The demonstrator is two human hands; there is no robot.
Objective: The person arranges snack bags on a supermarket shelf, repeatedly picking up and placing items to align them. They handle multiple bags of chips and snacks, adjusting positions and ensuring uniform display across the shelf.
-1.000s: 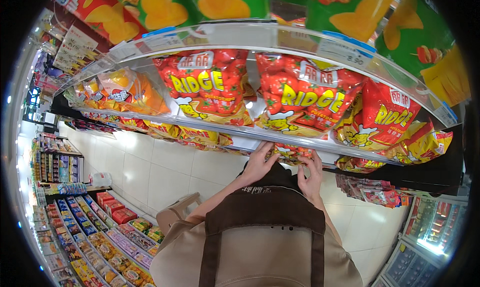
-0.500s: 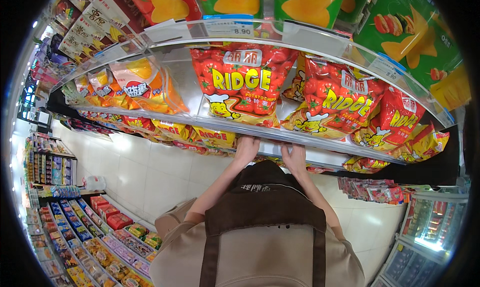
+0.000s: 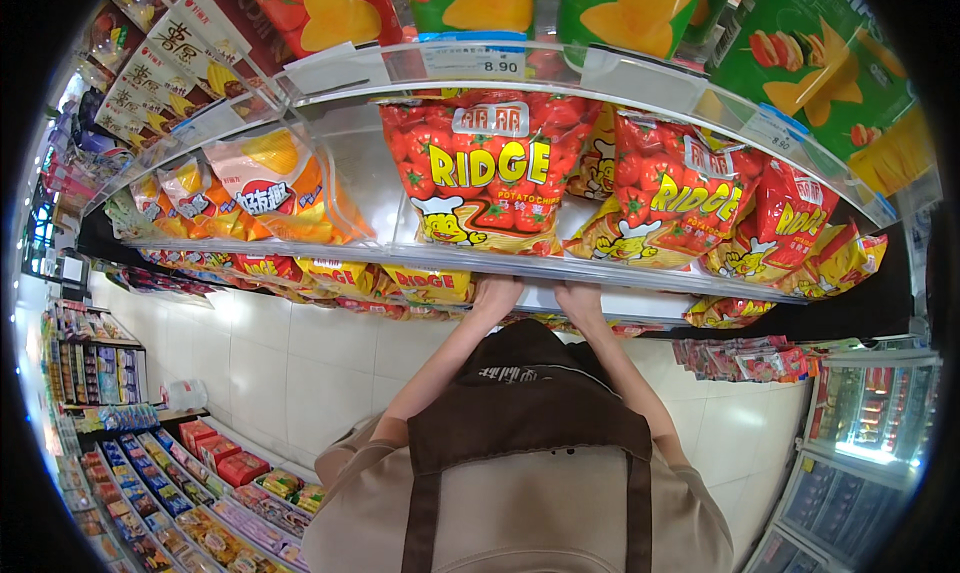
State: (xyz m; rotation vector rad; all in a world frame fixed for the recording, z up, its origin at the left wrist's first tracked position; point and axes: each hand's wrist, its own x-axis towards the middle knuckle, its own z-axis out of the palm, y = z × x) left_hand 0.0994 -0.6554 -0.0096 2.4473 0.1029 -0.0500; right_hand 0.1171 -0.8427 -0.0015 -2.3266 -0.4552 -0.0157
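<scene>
Fingers of both hands are hidden under the front edge of the upper shelf (image 3: pixel 480 256), so I cannot tell whether they are apart, together or clamped on anything. The left hand (image 3: pixel 497 295) and right hand (image 3: pixel 579 298) are side by side, a gap between them, at the lower shelf (image 3: pixel 645 302). Both forearms slant inward and forward from the sides of the beige garment (image 3: pixel 550 493). A yellow bag (image 3: pixel 430 283) is just left of the left hand, by the lower shelf's front edge; a red-and-yellow bag (image 3: pixel 730 313) lies toward that shelf's right end. Above, a red bag (image 3: pixel 490 173) stands along the upper shelf's front edge, with orange bags (image 3: pixel 290 188) toward its left end.
</scene>
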